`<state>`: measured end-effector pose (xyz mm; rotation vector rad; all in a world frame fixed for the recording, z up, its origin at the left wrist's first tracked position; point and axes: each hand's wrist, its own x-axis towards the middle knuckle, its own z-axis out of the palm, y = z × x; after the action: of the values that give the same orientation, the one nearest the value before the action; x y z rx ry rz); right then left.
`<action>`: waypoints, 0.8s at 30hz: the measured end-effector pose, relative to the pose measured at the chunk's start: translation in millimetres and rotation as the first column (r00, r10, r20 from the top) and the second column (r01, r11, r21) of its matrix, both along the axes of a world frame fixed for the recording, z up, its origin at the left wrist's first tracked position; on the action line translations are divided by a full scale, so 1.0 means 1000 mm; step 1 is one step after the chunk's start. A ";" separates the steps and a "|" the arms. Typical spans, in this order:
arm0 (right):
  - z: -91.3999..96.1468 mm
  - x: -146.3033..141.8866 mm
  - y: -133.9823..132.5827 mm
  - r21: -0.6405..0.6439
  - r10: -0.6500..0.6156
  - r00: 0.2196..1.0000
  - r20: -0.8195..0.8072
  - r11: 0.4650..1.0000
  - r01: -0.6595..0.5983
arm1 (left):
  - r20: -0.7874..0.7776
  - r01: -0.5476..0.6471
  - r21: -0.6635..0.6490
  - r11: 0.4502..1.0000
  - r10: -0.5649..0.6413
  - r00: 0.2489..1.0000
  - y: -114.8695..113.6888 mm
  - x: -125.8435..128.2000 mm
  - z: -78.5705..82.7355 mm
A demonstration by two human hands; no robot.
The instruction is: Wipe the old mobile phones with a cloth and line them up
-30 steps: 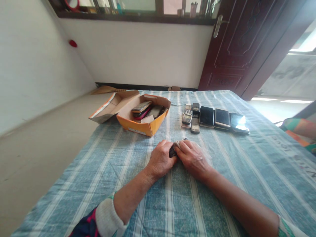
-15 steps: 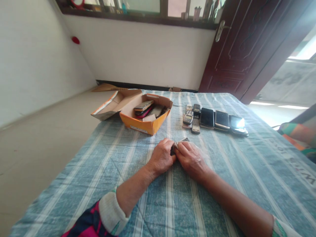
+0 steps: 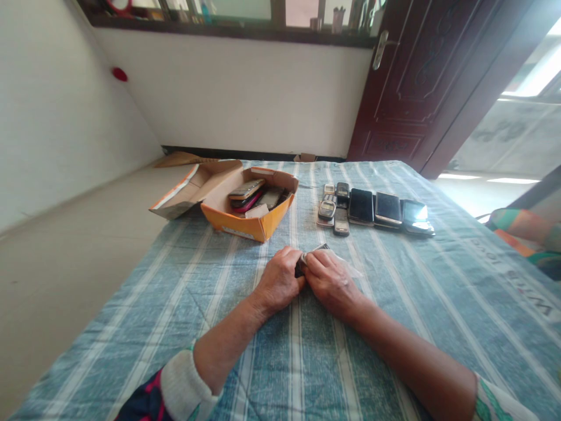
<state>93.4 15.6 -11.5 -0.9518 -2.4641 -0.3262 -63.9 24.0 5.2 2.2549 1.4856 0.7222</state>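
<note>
My left hand (image 3: 276, 279) is closed round the left end of a small dark phone (image 3: 300, 268), most of it hidden behind my fingers. Fingers bunched, my right hand (image 3: 332, 285) pinches clear plastic wrap (image 3: 350, 267) against the phone. A loose flap of the plastic sticks out to the right of that hand. Both hands touch each other low over the striped cloth (image 3: 245, 327). Beyond them stands an orange cardboard box (image 3: 239, 225) with its lid folded back. Several phones, such as a gold-and-grey phone (image 3: 246, 189), lie inside it.
To the right of the box lie several keypad phones, one a silver-rimmed keypad phone (image 3: 327, 207). Beside them, a black touchscreen phone (image 3: 361, 206), a silver-edged phone (image 3: 388, 209) and a glossy phone (image 3: 418, 217) form a row. A dark red door (image 3: 403, 88) rises behind.
The whole scene has shifted slightly left as the head view turned. My hands keep the same grip, and the plastic flap shows more clearly to the right.
</note>
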 end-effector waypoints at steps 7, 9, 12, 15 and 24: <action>-0.003 0.004 0.001 0.055 0.004 1.000 0.005 0.998 -0.004 | 0.009 -0.012 0.009 1.000 0.012 1.000 0.000 -0.001 0.001; -0.003 0.011 0.005 0.033 -0.022 1.000 0.003 0.999 0.022 | 0.000 -0.015 0.004 1.000 0.015 1.000 0.000 0.000 0.002; -0.002 0.023 0.015 -0.011 -0.120 0.993 -0.007 0.993 0.120 | -0.024 -0.026 -0.012 1.000 0.025 0.999 -0.001 0.001 0.006; -0.002 0.029 0.021 -0.033 -0.201 0.979 -0.031 0.979 0.200 | -0.039 -0.032 -0.016 0.999 0.032 0.999 -0.002 0.002 0.008; -0.003 0.008 0.009 -0.032 -0.078 0.997 -0.021 0.996 0.077 | 0.006 -0.014 0.009 1.000 0.014 1.000 0.000 0.001 0.003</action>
<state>101.8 24.6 -14.5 -1.0606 -2.4233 -0.3020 -63.1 24.3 8.6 2.2490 1.4991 0.7403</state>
